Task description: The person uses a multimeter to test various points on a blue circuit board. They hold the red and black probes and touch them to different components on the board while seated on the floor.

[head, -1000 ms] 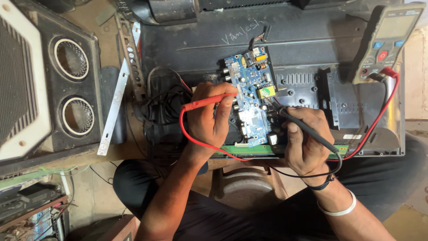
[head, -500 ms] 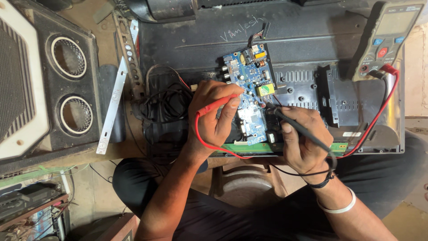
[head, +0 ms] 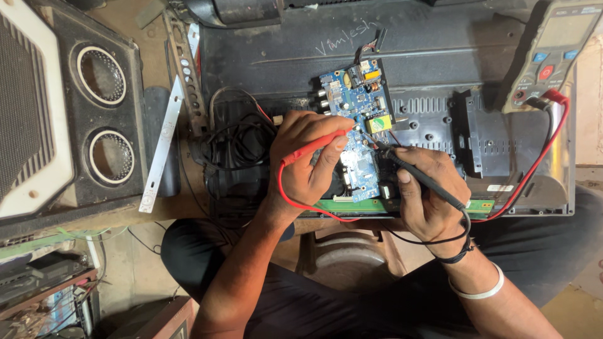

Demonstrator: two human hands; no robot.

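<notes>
The left hand [head: 308, 160], fingers pinched on the red probe [head: 314, 148], has shifted its tip up the blue circuit board [head: 359, 135]; the right hand [head: 427, 191] keeps gripping the black probe [head: 418, 174] there, near the multimeter [head: 553, 53].

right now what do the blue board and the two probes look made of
Circuit board: looks like rigid laminate with a glossy blue coating, dotted with soldered parts. Red probe in the left hand and black probe in the right hand: seemingly matte moulded plastic; the tips look metallic but are too small to tell.
</notes>
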